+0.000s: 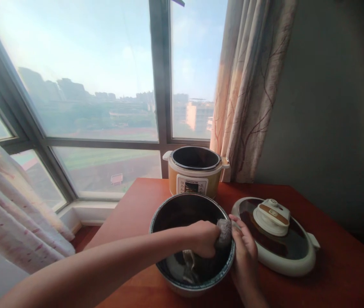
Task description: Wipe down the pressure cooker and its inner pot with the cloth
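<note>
The inner pot (192, 244) of the cooker stands near the front edge of the red-brown table (345, 273), a round metal bowl with a dark, glossy lining and a pale steel rim; light from the window shines on its wet-looking floor, and a bright reflection lies low inside it. From the left, a bare forearm reaches across the rim, and the left hand (203, 238) is down inside the pot, its fingers curled tight around a grey cloth (224, 233) that presses against the right inner wall. Just to the right, the right hand (245, 252) clasps the pot's rim from outside, fingers wrapped over the edge and touching the cloth's side. Behind the pot, close to the window, sits the yellow electric cooker body (195, 176), open-topped, with a white control panel on its front. To the right of the pot, just beside the right hand, the cooker's lid (276, 237) lies flat on the table, white-rimmed with a dark top and a white knob. A patterned curtain (249, 85) hangs behind it.
</note>
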Action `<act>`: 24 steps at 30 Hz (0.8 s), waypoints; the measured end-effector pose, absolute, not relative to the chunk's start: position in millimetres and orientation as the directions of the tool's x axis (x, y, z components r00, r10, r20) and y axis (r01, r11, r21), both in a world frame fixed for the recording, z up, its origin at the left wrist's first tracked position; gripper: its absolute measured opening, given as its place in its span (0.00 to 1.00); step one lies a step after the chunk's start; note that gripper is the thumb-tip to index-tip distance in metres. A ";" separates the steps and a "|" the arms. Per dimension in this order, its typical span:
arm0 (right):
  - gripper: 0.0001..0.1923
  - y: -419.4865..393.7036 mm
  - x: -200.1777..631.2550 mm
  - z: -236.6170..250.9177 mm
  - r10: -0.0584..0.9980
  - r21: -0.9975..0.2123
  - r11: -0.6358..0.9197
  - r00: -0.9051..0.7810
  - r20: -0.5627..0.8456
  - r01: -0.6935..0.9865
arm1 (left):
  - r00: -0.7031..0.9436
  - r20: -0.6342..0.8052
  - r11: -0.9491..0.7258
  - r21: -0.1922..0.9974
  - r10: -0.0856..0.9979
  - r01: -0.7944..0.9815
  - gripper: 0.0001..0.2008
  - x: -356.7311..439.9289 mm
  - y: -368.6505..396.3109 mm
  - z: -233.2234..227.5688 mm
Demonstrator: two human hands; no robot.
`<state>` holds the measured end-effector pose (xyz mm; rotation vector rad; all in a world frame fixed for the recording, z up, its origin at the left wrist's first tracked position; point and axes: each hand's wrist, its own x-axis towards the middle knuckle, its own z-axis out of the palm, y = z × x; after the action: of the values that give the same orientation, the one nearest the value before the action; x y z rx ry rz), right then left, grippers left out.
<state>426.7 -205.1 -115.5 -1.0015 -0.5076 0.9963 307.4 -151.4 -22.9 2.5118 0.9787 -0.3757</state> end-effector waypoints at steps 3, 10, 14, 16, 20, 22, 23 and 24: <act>0.33 -205.8 424.7 -111.4 0.869 -0.867 0.162 0.484 -0.101 -0.472 | 0.788 -0.493 -0.860 0.140 0.369 0.491 0.13 294.4 -160.7 -11.0; 0.34 -205.8 428.0 -107.0 0.875 -0.869 0.157 0.474 -0.098 -0.470 | 0.785 -0.594 -0.902 0.222 0.176 0.370 0.08 257.3 -157.4 0.1; 0.34 -203.7 429.1 -107.9 0.880 -0.864 0.154 0.465 -0.100 -0.479 | 0.800 -0.570 -0.894 0.239 0.188 0.380 0.10 251.8 -155.5 -4.8; 0.33 -202.2 428.9 -108.1 0.879 -0.865 0.150 0.465 -0.105 -0.479 | 0.804 -0.560 -0.913 0.191 0.201 0.361 0.13 255.4 -158.3 -8.1; 0.33 -200.3 427.3 -106.9 0.866 -0.864 0.142 0.484 -0.128 -0.482 | 0.811 -0.529 -0.917 0.140 0.249 0.373 0.15 267.7 -165.6 -16.8; 0.33 -200.3 426.6 -105.9 0.868 -0.866 0.140 0.481 -0.126 -0.480 | 0.810 -0.493 -0.881 0.162 0.318 0.444 0.16 272.3 -167.5 -22.6; 0.33 -200.5 426.4 -105.5 0.870 -0.866 0.139 0.478 -0.125 -0.480 | 0.805 -0.475 -0.852 0.187 0.357 0.488 0.17 273.8 -167.6 -25.6; 0.34 -200.7 426.6 -105.4 0.872 -0.866 0.138 0.474 -0.124 -0.481 | 0.799 -0.456 -0.819 0.223 0.392 0.529 0.18 274.8 -167.1 -28.3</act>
<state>426.6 -200.7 -105.4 -1.0186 -0.4676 1.0308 274.8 -167.1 -28.3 2.6470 0.7000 -0.5638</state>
